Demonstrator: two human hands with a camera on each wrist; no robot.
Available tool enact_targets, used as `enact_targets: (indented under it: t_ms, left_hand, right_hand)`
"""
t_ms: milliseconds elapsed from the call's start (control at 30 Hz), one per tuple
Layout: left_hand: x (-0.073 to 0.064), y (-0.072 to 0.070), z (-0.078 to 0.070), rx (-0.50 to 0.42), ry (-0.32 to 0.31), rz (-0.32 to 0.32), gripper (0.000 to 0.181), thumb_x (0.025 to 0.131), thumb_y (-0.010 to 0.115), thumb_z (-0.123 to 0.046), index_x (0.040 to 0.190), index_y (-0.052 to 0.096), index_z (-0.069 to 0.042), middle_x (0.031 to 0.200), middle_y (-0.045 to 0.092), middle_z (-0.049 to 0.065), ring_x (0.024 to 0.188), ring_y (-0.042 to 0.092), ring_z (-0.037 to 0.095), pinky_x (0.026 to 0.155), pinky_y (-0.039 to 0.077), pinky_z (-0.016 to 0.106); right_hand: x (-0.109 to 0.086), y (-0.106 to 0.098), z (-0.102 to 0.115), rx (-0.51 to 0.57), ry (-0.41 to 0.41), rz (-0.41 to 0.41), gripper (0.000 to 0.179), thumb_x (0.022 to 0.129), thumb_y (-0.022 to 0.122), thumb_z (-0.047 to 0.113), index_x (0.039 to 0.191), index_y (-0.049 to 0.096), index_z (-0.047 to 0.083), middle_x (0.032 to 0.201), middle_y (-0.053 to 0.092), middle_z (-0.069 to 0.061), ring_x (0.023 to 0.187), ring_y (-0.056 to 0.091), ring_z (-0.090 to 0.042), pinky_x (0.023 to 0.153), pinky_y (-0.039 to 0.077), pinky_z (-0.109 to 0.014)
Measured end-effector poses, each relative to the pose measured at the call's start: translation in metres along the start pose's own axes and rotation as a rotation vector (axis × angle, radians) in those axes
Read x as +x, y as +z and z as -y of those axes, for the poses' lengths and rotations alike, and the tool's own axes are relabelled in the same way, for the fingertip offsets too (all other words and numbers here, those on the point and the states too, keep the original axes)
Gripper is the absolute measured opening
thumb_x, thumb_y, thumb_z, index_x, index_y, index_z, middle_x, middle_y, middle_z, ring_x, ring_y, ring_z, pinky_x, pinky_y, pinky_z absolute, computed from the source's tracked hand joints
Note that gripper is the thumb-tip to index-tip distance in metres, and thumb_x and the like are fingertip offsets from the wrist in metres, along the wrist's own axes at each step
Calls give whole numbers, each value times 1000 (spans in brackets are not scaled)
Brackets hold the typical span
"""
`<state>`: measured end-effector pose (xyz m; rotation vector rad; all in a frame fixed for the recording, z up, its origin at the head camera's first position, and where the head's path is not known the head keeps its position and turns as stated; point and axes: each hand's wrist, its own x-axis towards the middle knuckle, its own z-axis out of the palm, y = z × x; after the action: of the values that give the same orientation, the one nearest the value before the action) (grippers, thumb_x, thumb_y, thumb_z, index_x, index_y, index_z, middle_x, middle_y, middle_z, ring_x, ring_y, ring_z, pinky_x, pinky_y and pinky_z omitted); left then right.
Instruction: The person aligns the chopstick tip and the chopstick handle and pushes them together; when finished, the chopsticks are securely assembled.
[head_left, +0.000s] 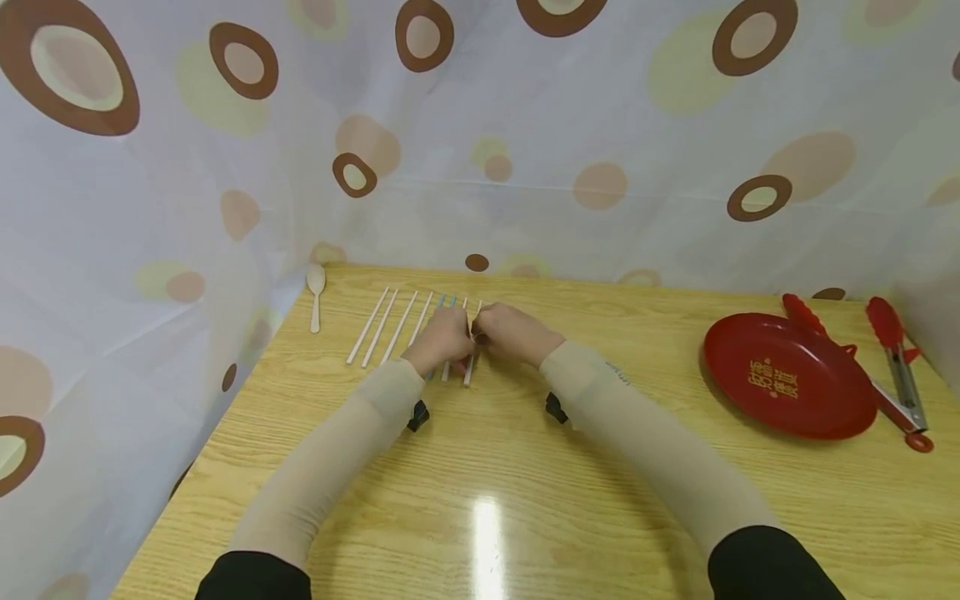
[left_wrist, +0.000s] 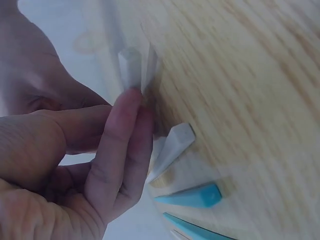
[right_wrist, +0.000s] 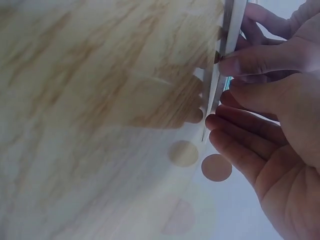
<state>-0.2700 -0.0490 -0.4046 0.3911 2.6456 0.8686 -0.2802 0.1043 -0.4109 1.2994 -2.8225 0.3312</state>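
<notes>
Both hands work at the rightmost white chopstick (head_left: 468, 375), which lies along the right end of a row on the table. My left hand (head_left: 442, 335) pinches it between thumb and fingers; in the left wrist view its white end (left_wrist: 131, 67) pokes out beyond the fingertips. My right hand (head_left: 513, 332) has its thumb and fingertips at the chopstick's farther part, seen in the right wrist view. Just left of it lies another white chopstick (left_wrist: 175, 145), then two blue chopsticks (left_wrist: 200, 196), partly hidden by the left hand. Several more white chopsticks (head_left: 367, 326) lie slanted farther left.
A pale spoon (head_left: 315, 300) lies at the table's far left corner. On the right a red plate (head_left: 817, 383) partly covers a red-tipped utensil (head_left: 804, 315), beside red-tipped tongs (head_left: 896, 358). A patterned curtain (head_left: 525, 217) hangs behind the wooden table (head_left: 420, 517).
</notes>
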Motion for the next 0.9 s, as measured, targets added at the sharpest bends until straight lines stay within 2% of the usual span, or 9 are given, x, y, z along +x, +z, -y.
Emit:
enact_targets:
  t_ms: [200, 367, 700, 900]
  left_hand:
    - [3, 2, -2, 93, 11, -17, 28, 85, 58, 10, 61, 67, 1, 51, 62, 9, 47, 66, 21, 42, 50, 24]
    - [2, 2, -4, 132, 10, -30, 28, 84, 59, 10, 59, 67, -1, 49, 61, 7, 48, 66, 22, 41, 49, 23]
    - [-1, 0, -8, 131, -27, -7, 29, 89, 52, 9, 65, 65, 1, 54, 64, 11, 49, 66, 23, 39, 45, 22]
    - [-10, -5, -14, 184, 19, -24, 15, 93, 57, 4, 81, 66, 6, 49, 56, 6, 36, 48, 13, 39, 40, 20]
  right_hand:
    - [-1, 1, 2, -25, 26, 30, 16, 95, 61, -2, 99, 75, 6, 94, 70, -9, 90, 67, -23, 80, 53, -32]
    - [-1, 1, 3, -13, 40, 37, 15, 96, 60, -1, 96, 73, 4, 91, 69, -9, 87, 67, -22, 75, 54, -30]
    - [-4, 1, 6, -31, 58, 35, 12, 95, 64, 1, 102, 73, 4, 95, 69, -9, 91, 67, -23, 80, 54, -31]
    - [-12, -7, 9, -22, 70, 8, 20, 96, 64, 7, 113, 70, -2, 105, 69, -13, 97, 66, -27, 85, 53, -34]
